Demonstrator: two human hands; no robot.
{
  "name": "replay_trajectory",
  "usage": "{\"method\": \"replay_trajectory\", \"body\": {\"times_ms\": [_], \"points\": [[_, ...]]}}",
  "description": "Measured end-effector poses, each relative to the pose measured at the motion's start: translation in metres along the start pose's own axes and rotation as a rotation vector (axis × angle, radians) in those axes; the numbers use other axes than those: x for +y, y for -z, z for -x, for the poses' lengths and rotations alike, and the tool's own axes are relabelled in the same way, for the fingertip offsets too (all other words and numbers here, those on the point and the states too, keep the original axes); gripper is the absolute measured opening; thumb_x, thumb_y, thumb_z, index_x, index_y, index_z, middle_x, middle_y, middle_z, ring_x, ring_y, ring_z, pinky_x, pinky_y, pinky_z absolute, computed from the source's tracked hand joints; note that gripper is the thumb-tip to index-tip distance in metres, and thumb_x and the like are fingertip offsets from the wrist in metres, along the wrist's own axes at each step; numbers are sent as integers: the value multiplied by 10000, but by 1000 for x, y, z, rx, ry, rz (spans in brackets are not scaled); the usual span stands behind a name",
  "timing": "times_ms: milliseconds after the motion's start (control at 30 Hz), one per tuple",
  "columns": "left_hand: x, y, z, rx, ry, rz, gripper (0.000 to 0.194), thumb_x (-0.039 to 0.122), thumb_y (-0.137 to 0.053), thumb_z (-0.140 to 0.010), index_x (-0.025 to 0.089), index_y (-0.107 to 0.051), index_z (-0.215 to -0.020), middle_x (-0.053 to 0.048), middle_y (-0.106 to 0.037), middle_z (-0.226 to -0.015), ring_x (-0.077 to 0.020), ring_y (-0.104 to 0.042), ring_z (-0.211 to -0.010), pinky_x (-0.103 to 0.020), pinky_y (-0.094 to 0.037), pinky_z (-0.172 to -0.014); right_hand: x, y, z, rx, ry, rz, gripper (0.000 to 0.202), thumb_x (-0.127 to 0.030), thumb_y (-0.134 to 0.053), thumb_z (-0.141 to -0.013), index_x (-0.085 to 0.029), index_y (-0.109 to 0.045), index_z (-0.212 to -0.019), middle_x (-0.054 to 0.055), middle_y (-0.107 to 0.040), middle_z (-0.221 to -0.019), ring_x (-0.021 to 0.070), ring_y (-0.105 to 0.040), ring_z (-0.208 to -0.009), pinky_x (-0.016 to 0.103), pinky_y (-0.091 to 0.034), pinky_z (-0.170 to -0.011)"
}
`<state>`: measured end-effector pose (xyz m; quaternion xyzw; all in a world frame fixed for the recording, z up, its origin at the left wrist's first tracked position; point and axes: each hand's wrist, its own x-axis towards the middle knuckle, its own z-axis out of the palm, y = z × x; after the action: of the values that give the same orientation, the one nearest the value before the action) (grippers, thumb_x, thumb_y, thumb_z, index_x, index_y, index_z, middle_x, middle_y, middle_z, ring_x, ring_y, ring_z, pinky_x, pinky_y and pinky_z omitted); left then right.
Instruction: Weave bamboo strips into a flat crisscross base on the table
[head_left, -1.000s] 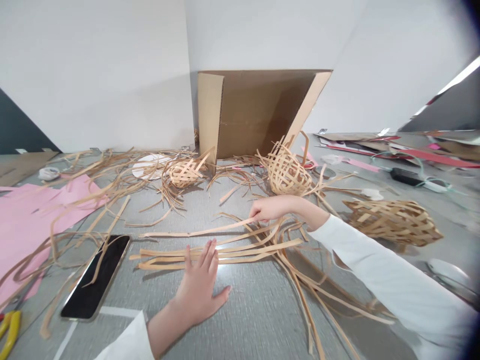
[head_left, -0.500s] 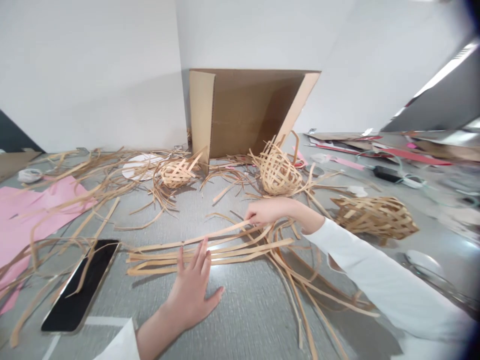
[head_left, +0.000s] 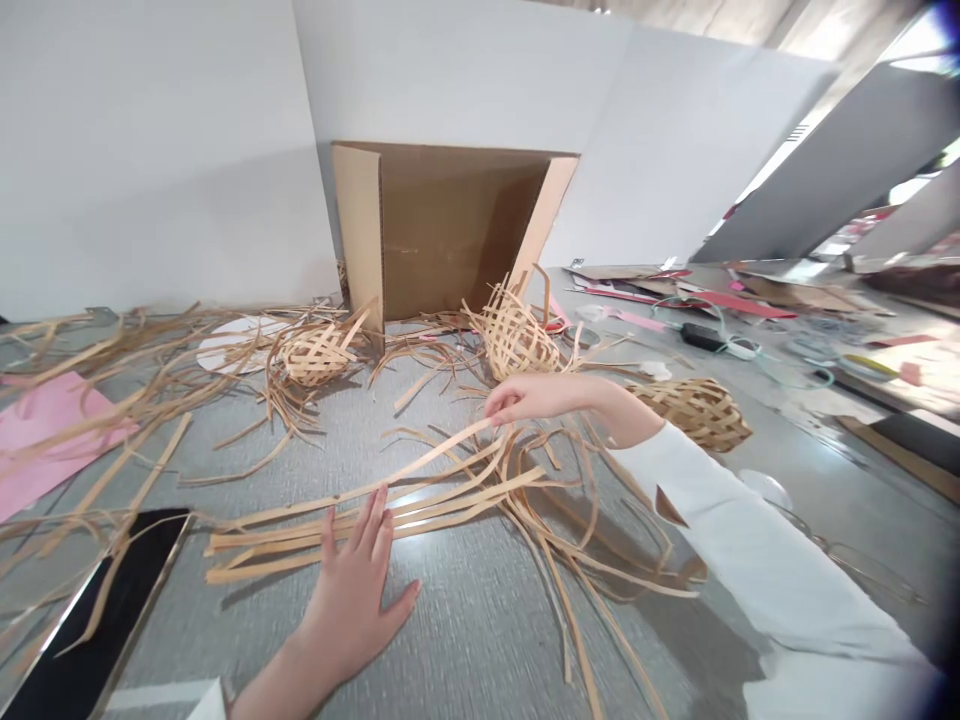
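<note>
Tan strips (head_left: 469, 503): lying bunched on the grey surface (head_left: 480, 620), well short of its far edge.
Left hand (head_left: 349, 590): spreading loose fingers across the strips.
Right hand (head_left: 519, 400): pinching one pale strip (head_left: 448, 447).
Woven basket (head_left: 517, 338): sitting near that far edge.

Right hand (head_left: 525, 400) is drawing rightward relative to the strip bundle (head_left: 487, 493). Its pinched strip (head_left: 420, 463) is slanting more steeply, closing on the left hand's (head_left: 349, 605) fingertips. View is swinging right: phone (head_left: 116, 620) and pink sheet (head_left: 71, 400) are sliding past frame edge.
</note>
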<state>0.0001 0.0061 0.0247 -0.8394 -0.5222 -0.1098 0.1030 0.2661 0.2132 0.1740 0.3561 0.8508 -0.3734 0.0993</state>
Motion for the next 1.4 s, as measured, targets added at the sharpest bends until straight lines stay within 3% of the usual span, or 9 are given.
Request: {"method": "replay_trajectory", "body": {"times_ms": [133,367,733,1100,1400], "points": [[0,-1,0,-4,-2,1,607,523,-388,-892,61,-504,-1268,-229,-353,-1454,-329,-312,-1347,-583,40,-1097,14,-3,7,2,-70,-56,454,-563,-553,-765,-139,-679,-869,86,-685,-868,200,-617,-809,290,-450,-713],[0,-2,1,-4,17,28,600,526,-392,-887,96,-487,-1295,-207,-349,-1463,-327,-311,-1349,-584,12,-1100,11,-7,6,-31,-152,-210,567,-701,-537,-717,-145,-637,-763,107,-700,-850,217,-668,-832,293,-489,-726],[0,-2,0,2,12,26,598,528,-392,-888,91,-504,-1280,-211,-363,-1455,-324,-302,-1352,-573,24,-1101,17,-8,5,-6,-218,-266,520,-681,-633,-625,-172,-546,-687,104,-713,-832,227,-675,-826,296,-488,-698],[5,9,-1,-106,62,49,613,541,-393,-875,97,-499,-1284,-201,-317,-1482,-335,-234,-1381,-599,-1,-1095,19,-9,2,-23,-218,-266,552,-726,-626,-586,-186,-539,-662,86,-711,-786,253,-674,-810,327,-492,-716],[4,10,-2,-156,66,35,644,569,-344,-888,86,-490,-1288,-210,-298,-1487,-306,-204,-1396,-587,98,-1085,10,-8,3,17,-222,-255,528,-712,-613,-613,-192,-523,-630,88,-698,-748,258,-672,-782,329,-489,-711]]}}
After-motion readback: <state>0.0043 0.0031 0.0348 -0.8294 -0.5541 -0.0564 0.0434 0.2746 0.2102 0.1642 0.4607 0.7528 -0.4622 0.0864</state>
